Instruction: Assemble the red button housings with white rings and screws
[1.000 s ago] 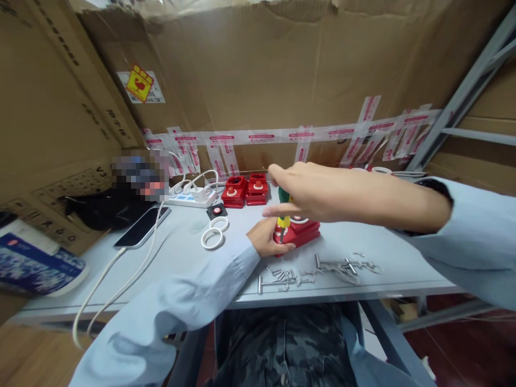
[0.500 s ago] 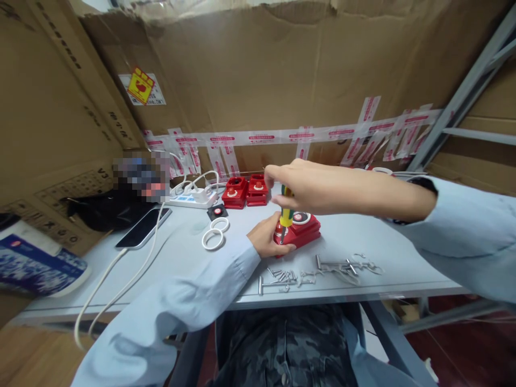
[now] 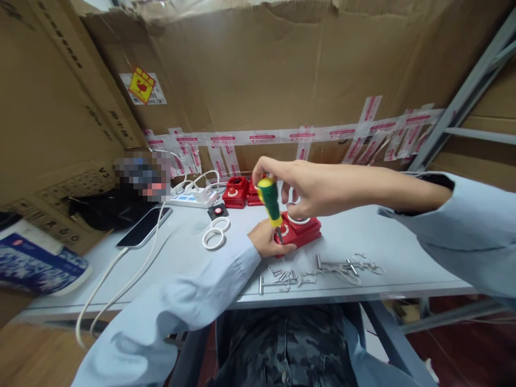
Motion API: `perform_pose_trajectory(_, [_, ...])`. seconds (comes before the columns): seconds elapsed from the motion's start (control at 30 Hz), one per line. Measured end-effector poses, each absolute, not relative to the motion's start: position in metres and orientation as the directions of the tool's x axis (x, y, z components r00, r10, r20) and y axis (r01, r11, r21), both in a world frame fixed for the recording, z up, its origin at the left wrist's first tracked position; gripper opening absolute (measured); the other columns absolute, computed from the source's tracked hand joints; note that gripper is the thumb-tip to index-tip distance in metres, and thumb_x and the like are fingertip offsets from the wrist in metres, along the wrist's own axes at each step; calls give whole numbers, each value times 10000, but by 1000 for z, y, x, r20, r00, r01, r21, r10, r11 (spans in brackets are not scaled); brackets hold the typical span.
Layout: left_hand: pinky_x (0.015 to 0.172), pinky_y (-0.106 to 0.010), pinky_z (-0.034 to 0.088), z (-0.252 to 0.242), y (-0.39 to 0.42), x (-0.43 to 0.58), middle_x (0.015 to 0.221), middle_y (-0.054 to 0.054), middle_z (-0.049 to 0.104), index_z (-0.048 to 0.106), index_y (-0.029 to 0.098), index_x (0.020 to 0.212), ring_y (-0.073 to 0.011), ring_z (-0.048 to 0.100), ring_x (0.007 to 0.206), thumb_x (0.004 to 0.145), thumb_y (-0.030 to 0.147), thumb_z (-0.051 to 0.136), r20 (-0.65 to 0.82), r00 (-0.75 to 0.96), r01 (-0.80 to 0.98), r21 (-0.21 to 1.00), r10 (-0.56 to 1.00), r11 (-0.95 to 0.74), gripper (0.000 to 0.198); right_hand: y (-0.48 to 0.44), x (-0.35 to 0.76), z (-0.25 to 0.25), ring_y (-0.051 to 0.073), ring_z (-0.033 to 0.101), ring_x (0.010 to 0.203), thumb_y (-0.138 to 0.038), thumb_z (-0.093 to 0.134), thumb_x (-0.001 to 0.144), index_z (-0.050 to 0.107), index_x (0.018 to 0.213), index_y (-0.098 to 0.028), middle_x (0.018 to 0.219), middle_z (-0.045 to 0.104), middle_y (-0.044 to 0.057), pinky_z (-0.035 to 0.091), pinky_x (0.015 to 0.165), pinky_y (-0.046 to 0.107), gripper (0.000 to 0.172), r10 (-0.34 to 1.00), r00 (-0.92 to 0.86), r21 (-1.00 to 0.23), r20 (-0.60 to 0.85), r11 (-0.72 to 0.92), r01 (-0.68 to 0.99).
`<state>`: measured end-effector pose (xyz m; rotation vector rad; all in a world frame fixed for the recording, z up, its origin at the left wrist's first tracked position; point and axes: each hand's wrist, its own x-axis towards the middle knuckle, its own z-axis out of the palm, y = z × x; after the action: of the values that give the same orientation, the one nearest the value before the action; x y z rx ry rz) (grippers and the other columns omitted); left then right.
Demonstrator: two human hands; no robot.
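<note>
Right hand (image 3: 300,185): reaches in from the right, back up, wrist nearly level; fingers bent and parted about the screwdriver (image 3: 271,201), index finger by its top end. Whether they grip it, cannot tell. Screwdriver tilts, top to the left and far, tip down beside the left thumb. Left hand (image 3: 265,240): comes from near left, closed on the left end of the red box (image 3: 305,235), thumb along its near side. Red box sits mid-table, screws (image 3: 284,276) just nearer. Partly hidden by right hand: white ring (image 3: 297,221) on the red box. Tip contact too small to confirm. Both sleeves (image 3: 463,231) cut off by the frame.
</note>
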<state>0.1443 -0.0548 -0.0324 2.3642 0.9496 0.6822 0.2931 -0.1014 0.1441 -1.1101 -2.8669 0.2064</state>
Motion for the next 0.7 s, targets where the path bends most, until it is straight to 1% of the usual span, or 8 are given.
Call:
perform_pose_trajectory(0.07, [899,-381,470,-34,-54,144,1088,-73,643,515,165,1168,-263,601,984,685,409,669,267,641,474,598,719,-646,563,-104,291,144,149,532,729,-181,603,731,483,1103,-211,903,625,35,325,579,250,392,656,-755,-110,15,751,651])
perform_pose_trajectory(0.13, [928,-396,457,-35,-53,143,1107,-86,639,531,158,1150,-278,588,1030,701,421,656,261,657,463,601,708,-652,535,-105,287,141,160,529,719,-291,595,777,531,1025,-193,853,624,50,312,588,261,275,641,-766,-40,48,767,640])
perform_pose_trajectory(0.27, [939,-404,454,-37,-52,143,1135,-95,627,530,155,1139,-290,575,1061,684,419,667,287,637,453,612,716,-648,543,-103,279,133,180,526,677,-502,461,860,571,907,-163,771,618,87,284,573,278,360,689,-702,79,181,701,708])
perform_pose_trajectory(0.37, [864,-388,488,-37,-53,144,1069,-81,639,513,161,1144,-273,602,961,656,396,688,267,609,489,615,747,-619,569,-103,279,134,168,514,649,-387,422,889,574,882,-162,766,622,89,274,551,278,271,739,-644,86,198,642,762])
perform_pose_trajectory(0.43, [815,-369,498,-36,-54,144,987,-60,646,513,166,1124,-258,608,900,650,385,689,245,605,513,608,758,-606,551,-104,281,138,152,508,642,-303,463,858,567,919,-172,801,630,74,282,544,270,178,742,-660,46,116,660,750])
perform_pose_trajectory(0.5, [797,-355,496,-34,-55,145,941,-41,641,501,174,1130,-252,603,893,648,384,687,241,601,523,602,762,-603,558,-106,283,142,141,506,641,-293,498,833,559,934,-176,824,630,63,292,539,261,166,735,-677,12,46,677,736])
perform_pose_trajectory(0.6, [797,-352,489,-33,-56,146,953,-34,633,464,183,1180,-251,595,909,647,379,687,246,598,525,599,763,-605,610,-106,285,143,141,505,627,-338,480,853,564,876,-161,791,614,65,289,528,263,197,759,-646,32,81,646,763])
perform_pose_trajectory(0.7, [777,-349,488,-33,-55,145,954,-31,634,446,187,1199,-242,600,879,641,388,693,237,589,529,609,772,-591,642,-105,284,141,136,509,632,-259,498,827,561,875,-163,806,609,58,289,523,259,124,764,-637,7,100,640,768])
